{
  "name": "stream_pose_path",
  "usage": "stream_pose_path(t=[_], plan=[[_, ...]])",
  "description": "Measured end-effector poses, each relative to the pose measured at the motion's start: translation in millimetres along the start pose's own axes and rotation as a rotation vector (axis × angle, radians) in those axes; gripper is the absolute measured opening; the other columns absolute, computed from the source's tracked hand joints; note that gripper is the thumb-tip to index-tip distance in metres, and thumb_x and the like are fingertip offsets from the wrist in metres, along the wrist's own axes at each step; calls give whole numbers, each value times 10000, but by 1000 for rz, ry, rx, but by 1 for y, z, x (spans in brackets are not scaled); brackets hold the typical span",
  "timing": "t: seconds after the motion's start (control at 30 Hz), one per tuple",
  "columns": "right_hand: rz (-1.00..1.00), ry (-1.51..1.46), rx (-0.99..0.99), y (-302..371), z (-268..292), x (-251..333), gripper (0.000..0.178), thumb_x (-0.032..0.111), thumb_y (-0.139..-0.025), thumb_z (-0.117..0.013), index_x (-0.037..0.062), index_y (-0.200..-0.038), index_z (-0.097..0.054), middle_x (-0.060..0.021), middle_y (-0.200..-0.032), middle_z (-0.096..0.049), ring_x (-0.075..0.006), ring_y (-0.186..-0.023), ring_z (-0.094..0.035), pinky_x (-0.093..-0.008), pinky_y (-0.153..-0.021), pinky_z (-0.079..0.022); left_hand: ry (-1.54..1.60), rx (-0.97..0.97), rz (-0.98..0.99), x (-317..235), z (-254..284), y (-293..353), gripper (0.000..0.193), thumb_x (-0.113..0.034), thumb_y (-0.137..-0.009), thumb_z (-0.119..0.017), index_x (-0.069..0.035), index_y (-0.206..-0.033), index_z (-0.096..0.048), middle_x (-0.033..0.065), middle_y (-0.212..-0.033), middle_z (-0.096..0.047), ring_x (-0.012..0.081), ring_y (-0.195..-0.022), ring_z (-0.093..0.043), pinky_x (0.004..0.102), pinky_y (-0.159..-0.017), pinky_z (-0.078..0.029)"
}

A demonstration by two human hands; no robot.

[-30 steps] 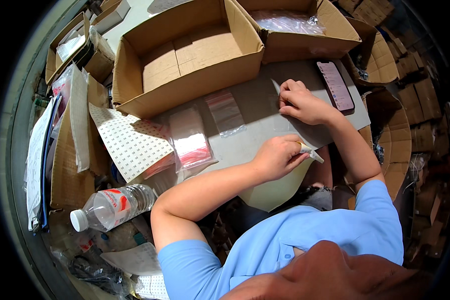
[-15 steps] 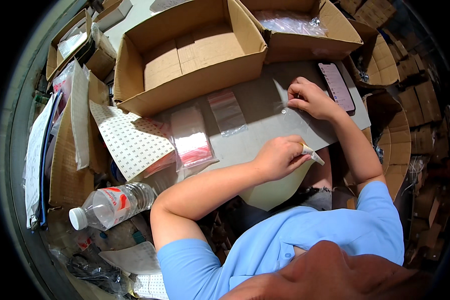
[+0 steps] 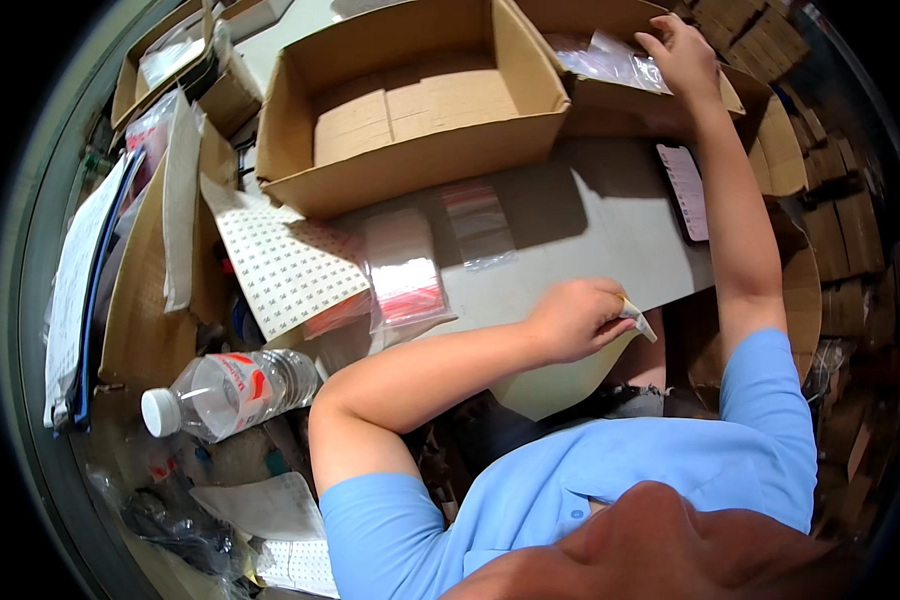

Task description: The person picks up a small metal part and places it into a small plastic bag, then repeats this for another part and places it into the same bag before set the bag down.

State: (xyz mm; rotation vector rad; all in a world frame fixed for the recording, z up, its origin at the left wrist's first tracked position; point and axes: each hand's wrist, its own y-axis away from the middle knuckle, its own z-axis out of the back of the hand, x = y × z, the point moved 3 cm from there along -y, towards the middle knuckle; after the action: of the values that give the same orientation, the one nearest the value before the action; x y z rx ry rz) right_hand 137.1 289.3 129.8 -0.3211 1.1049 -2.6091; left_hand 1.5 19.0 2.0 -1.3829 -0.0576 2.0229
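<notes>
My left hand is closed on the edge of a pale yellow paper sheet, which hangs over my lap below the table edge. A curled corner of the sheet sticks out past my fingertips. Far to the right, my right hand is raised over a cardboard box, its thumb apart from the fingers and nothing visible between them. Inside that box lie clear plastic bags. A flat zip bag with a red top strip lies on the table, beside a stack of similar bags.
A large open carton stands at the back middle, next to the bag box. A phone lies at the table's right. At left are a printed sticker sheet, a plastic bottle and upright papers.
My right hand has moved from the table up to the far right box; the small clear bag by its fingers is gone from the table. My left hand still grips the sheet.
</notes>
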Motion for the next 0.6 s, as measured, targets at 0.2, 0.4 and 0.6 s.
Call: stream_pose_path(t=[0.2, 0.4, 0.6], plan=[[637, -730, 315, 105, 49, 144, 82, 137, -824, -671, 67, -856, -645, -95, -790, -648, -283, -728, -638, -376, -649, -515, -115, 49, -40, -7, -3, 8, 175, -240, -870, -635, -87, -796, -672, 37, -834, -632, 277, -653, -619, 386, -565, -505], [497, -608, 542, 162, -15, 195, 333, 172, -866, -619, 48, -1173, -584, -204, -952, -652, -378, -913, -622, -439, -796, -500, -170, 147, -135, -13, -9, 9, 138, -237, -847, -640, -112, -811, -684, 5, -902, -638, 244, -667, -635, 375, -561, -524], [317, -495, 1279, 154, -2, 163, 315, 91, -780, -633, 6, -1075, -564, -194, -887, -635, -336, -828, -621, -380, -752, -483, -182, 185, -127, -14, -10, 11, 167, -251, -854, -629, -99, -806, -681, 21, -906, -634, 262, -678, -635, 390, -573, -523]])
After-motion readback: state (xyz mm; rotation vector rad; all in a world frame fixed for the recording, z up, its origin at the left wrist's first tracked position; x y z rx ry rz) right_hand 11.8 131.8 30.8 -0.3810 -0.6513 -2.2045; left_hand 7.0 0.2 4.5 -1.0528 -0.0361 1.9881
